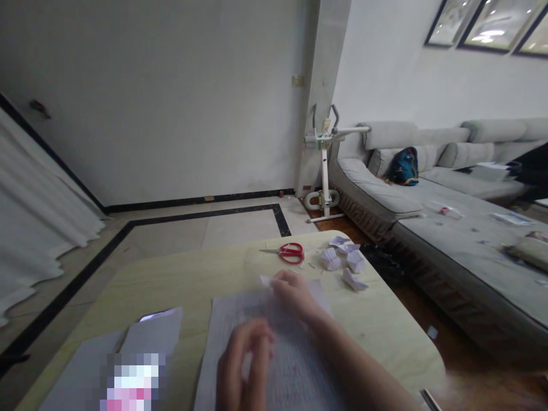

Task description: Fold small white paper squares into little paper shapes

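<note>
My right hand (293, 294) is closed with its fingertips on a small piece of white paper (265, 281), just above the far edge of the written sheet. Nearer to me, my left hand (246, 359) is blurred. Its fingers curl toward the thumb and I see nothing between them. Under both hands lies a large sheet of paper (226, 319) covered in handwriting. Beyond my right hand rest red-handled scissors (291, 253), blades pointing left. Several folded paper pieces (330, 259) are scattered at the table's far right corner.
The light wooden table (192, 271) has rounded corners. At its left are white papers (85, 365) and a phone-like device with a pixelated screen (135, 377). Beyond stand a grey sofa (440, 240) with a blue backpack (406, 166), and a white exercise machine (325, 171).
</note>
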Motion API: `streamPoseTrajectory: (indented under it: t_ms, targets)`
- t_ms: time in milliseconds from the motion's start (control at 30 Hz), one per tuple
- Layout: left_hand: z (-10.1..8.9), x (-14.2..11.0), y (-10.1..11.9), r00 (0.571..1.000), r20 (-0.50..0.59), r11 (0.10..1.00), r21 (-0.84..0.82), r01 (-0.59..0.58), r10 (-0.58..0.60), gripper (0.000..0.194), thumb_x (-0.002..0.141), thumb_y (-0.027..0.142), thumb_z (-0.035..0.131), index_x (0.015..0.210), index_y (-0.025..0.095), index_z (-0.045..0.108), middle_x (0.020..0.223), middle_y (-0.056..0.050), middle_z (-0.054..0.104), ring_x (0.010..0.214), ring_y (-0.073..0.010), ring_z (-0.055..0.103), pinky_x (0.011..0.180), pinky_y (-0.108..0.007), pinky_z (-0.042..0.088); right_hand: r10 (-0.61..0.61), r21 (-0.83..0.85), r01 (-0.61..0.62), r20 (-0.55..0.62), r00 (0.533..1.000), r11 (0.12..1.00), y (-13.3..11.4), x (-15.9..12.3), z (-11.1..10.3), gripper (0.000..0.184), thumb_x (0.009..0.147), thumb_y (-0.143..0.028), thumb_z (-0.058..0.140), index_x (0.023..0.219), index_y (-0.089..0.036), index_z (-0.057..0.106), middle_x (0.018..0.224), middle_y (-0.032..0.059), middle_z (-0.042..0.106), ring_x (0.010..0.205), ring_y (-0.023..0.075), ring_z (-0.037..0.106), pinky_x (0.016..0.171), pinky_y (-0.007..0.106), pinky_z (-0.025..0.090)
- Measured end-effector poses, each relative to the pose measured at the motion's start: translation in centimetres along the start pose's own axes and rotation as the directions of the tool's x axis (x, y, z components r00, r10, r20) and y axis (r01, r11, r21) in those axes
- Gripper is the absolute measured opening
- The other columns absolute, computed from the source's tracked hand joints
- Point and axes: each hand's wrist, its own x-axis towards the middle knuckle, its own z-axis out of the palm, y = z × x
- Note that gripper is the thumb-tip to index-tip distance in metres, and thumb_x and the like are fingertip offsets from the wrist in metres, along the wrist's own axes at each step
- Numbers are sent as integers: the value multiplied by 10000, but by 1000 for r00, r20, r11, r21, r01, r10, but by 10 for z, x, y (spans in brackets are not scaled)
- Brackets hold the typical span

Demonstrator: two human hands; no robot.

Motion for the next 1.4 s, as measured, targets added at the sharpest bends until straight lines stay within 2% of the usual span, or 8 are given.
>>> streamPoseTrajectory:
  t_ms: [167, 300, 467, 633, 967, 1067, 1167, 1400]
  targets:
    - [22, 74, 7, 998, -67, 994, 111, 15, -7, 355, 812, 519, 535, 931, 189, 588, 797, -70, 670, 640, -209, 606, 588, -312, 481, -98, 19, 98, 15, 995, 995, -6, -3, 0, 238, 779, -366, 640, 692, -152, 581, 576, -26, 531, 503, 90, 443, 477, 199, 330]
    - [21, 97, 4, 998, 65, 993, 117, -19, 11, 371, 809, 526, 529, 878, 170, 607, 722, -43, 659, 600, -180, 596, 549, -259, 455, -121, -24, 121, 14, 993, 992, -9, -3, 0, 244, 772, -367, 657, 679, -149, 600, 584, -21, 550, 517, 96, 464, 489, 205, 349]
    - [21, 104, -7, 998, 58, 997, 74, -37, 33, 328, 795, 478, 563, 715, 164, 609, 520, 21, 544, 497, -141, 526, 480, -217, 401, -127, -120, 123, -22, 992, 985, -6, -2, -1, 254, 758, -398, 671, 710, -148, 660, 624, -6, 588, 575, 115, 509, 517, 212, 370]
    - [21, 106, -21, 999, 36, 998, -48, 31, -29, 307, 792, 453, 576, 689, 164, 584, 533, 29, 534, 499, -122, 515, 476, -202, 396, -121, -148, 119, -1, 993, 982, -3, 1, -2, 211, 785, -341, 631, 736, -145, 690, 640, 10, 628, 576, 127, 535, 519, 219, 384]
    - [20, 100, -26, 987, 133, 990, -101, 101, -87, 345, 795, 494, 551, 748, 160, 626, 598, 10, 620, 488, -125, 544, 469, -214, 412, -273, -363, 284, 84, 958, 887, -8, 1, -1, 190, 820, -296, 598, 744, -185, 733, 723, 37, 691, 696, 171, 601, 675, 275, 448]
    - [22, 100, -28, 984, 163, 993, -84, 87, -73, 335, 783, 475, 583, 807, 150, 656, 633, -6, 639, 548, -143, 577, 501, -222, 432, -250, -319, 261, 75, 965, 911, -6, 1, 1, 146, 786, -291, 640, 834, -186, 729, 784, 46, 701, 731, 180, 616, 701, 290, 463]
    - [24, 100, -31, 987, 145, 992, -93, 83, -69, 342, 771, 465, 601, 853, 141, 672, 722, -45, 682, 656, -181, 628, 571, -249, 475, -170, -182, 168, 6, 986, 969, -3, 1, 3, 301, 726, -314, 699, 990, -172, 678, 830, 51, 698, 726, 185, 625, 661, 296, 480]
    - [28, 96, -31, 972, 229, 993, -87, 80, -59, 362, 805, 451, 573, 978, 148, 667, 911, -84, 719, 796, -221, 672, 662, -279, 516, -138, 2, 138, -37, 990, 990, 4, 4, 2, 314, 714, -324, 693, 986, -176, 637, 689, -7, 612, 620, 143, 572, 574, 256, 450]
